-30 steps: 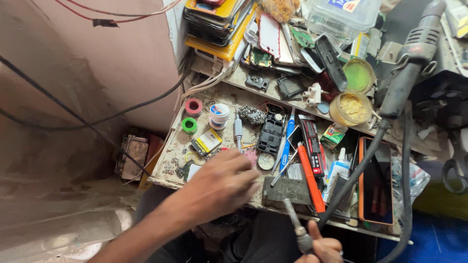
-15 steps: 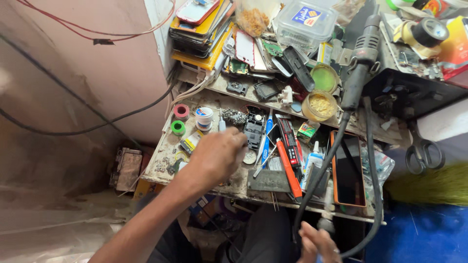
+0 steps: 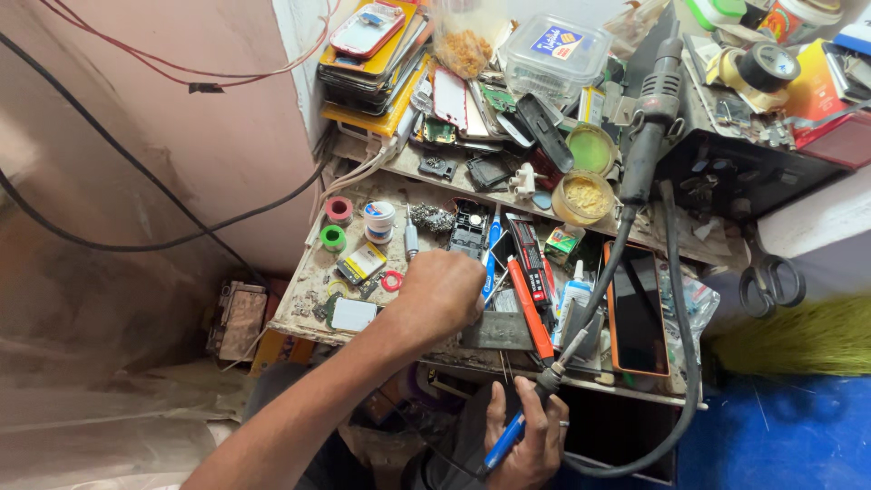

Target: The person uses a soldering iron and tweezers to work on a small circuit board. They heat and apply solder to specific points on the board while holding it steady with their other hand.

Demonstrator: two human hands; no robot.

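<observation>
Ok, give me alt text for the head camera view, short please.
Seen from above, a person's left hand rests closed on a cluttered repair bench, while the right hand below its edge holds a blue-handled soldering iron. Phones, tape rolls and small tools surround them.

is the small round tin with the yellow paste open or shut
Open. The round tin on the shelf has no lid on it, so the yellow paste inside shows from above. A green round lid lies just behind it.
</observation>
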